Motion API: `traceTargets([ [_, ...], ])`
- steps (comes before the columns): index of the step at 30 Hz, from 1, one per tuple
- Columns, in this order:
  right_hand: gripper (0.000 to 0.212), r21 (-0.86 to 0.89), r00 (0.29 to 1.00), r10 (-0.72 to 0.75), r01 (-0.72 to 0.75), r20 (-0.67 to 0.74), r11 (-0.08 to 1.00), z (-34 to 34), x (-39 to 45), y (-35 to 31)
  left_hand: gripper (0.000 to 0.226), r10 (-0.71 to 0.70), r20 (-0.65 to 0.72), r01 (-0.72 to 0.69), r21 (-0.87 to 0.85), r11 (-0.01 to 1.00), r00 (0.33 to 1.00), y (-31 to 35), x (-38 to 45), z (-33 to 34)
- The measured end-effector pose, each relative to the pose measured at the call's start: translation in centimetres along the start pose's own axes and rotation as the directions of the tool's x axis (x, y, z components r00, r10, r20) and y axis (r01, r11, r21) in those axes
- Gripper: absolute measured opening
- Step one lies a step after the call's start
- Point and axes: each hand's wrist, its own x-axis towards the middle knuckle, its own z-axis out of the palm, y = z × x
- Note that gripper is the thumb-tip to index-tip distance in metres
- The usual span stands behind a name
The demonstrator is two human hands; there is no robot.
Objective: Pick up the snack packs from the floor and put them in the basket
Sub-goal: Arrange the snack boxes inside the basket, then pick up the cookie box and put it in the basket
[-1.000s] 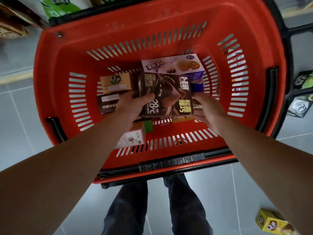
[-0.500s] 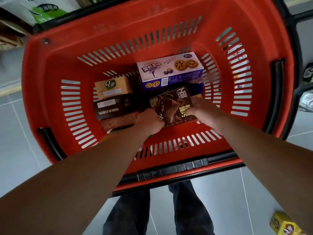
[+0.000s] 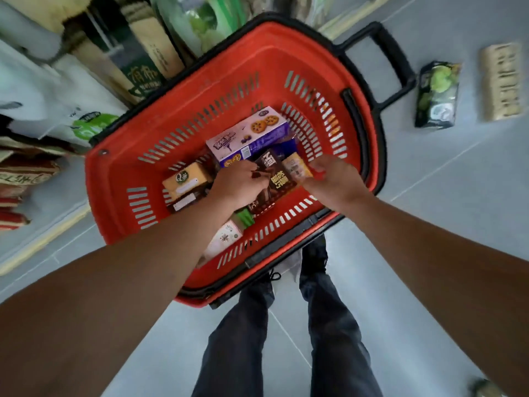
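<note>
The red basket [image 3: 183,110] stands on the floor in front of my legs and holds several snack packs. A brown chocolate box [image 3: 276,183] lies tilted on top of the others. My left hand [image 3: 237,186] grips its left edge with curled fingers. My right hand [image 3: 333,179] holds its right edge, next to a small tan pack [image 3: 296,167]. Behind them lies a purple cookie box [image 3: 249,136], and to the left a tan box [image 3: 186,179]. A white pack [image 3: 226,239] shows under my left forearm.
A dark green snack pack [image 3: 436,94] and a beige pack [image 3: 502,81] lie on the grey tiles to the right of the basket's black handle [image 3: 392,58]. Shelves with bagged goods [image 3: 86,124] run along the left. A blurred object [image 3: 486,386] sits at the bottom right.
Both hands have lowered the brown chocolate box from above the pile down into the basket. The view has swung, so the basket now looks turned and the floor packs on the right show.
</note>
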Motion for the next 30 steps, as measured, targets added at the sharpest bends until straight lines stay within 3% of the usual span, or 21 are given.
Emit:
traceTargets([
  [4,0.041,0.048,0.981,0.097,-0.090,-0.168,0.995,-4.1,-4.9,2.2,0.045,0.116,0.038,-0.119,0.092,0.989,0.993,6.1,-2.4,-0.8],
  [6,0.038,0.069,0.962,0.161,-0.149,-0.220,0.986,-6.3,-6.8,4.2,0.043,0.199,0.042,-0.203,0.120,0.972,0.979,9.8,-3.4,-0.2],
  [10,0.046,0.154,0.928,0.273,-0.240,-0.254,0.959,-9.8,-9.4,8.6,0.033,0.312,0.017,-0.311,0.140,0.940,0.950,16.0,-4.8,1.7],
  [16,0.048,0.213,0.884,0.364,-0.311,-0.294,0.926,-15.1,-11.0,16.0,0.032,0.364,0.135,-0.384,0.169,0.908,0.922,23.6,-4.9,6.1],
  [24,0.051,0.214,0.905,0.360,-0.314,-0.226,0.925,-21.7,-8.6,25.6,0.052,0.241,0.136,-0.267,0.216,0.939,0.961,31.3,-0.8,13.1],
  [30,0.052,0.111,0.944,0.278,-0.261,-0.177,0.959,-25.6,-5.0,30.2,0.025,0.168,0.047,-0.173,0.192,0.966,0.985,35.2,2.3,17.1],
])
